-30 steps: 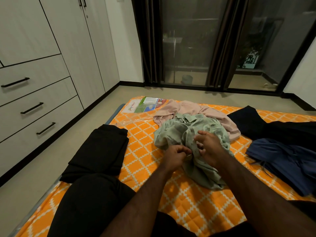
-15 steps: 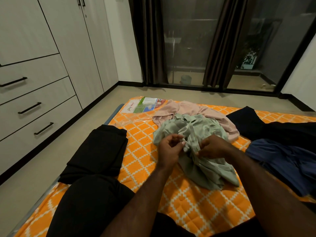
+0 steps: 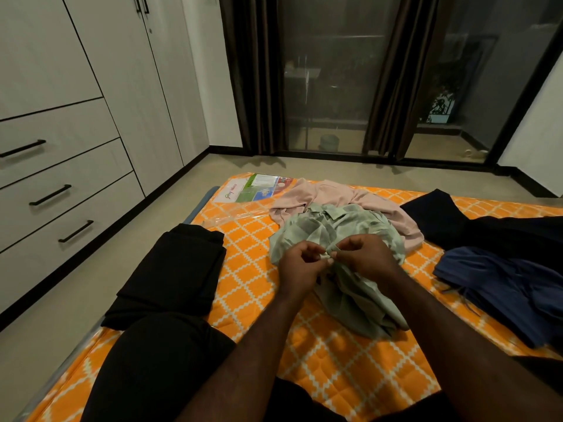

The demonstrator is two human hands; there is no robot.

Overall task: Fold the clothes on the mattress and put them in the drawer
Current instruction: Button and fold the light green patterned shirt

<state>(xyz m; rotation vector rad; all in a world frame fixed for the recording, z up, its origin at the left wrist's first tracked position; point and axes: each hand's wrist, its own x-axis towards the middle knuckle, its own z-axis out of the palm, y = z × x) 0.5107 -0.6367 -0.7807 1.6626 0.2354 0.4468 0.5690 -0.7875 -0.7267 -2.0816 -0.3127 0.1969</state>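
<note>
Far left, wardrobe wall with three drawers (image 3: 64,175), all closed, black bar handles. Folded black garment (image 3: 173,269) lies at the left edge of the orange patterned mattress (image 3: 249,278), next to the person's black-clad knee (image 3: 158,360). Printed plastic packet (image 3: 259,188) at the mattress's far left corner. Centre: crumpled pale green shirt (image 3: 359,226) in a heap on the mattress, unfolded. Left hand (image 3: 300,266) has its fingers curled, pinching a small bit of the shirt's fabric; right hand (image 3: 367,257) is curled the same way, pinching the fabric just beside it, with the two hands' fingertips almost meeting. Can't tell whether it's a button or a hem they hold. Pink garment (image 3: 344,194) lies behind the green shirt, touching it. On the right, a black garment (image 3: 451,217) is spread out, with a loose dark blue garment (image 3: 511,287) in front of it. Glass doors and dark curtains at the back.
</note>
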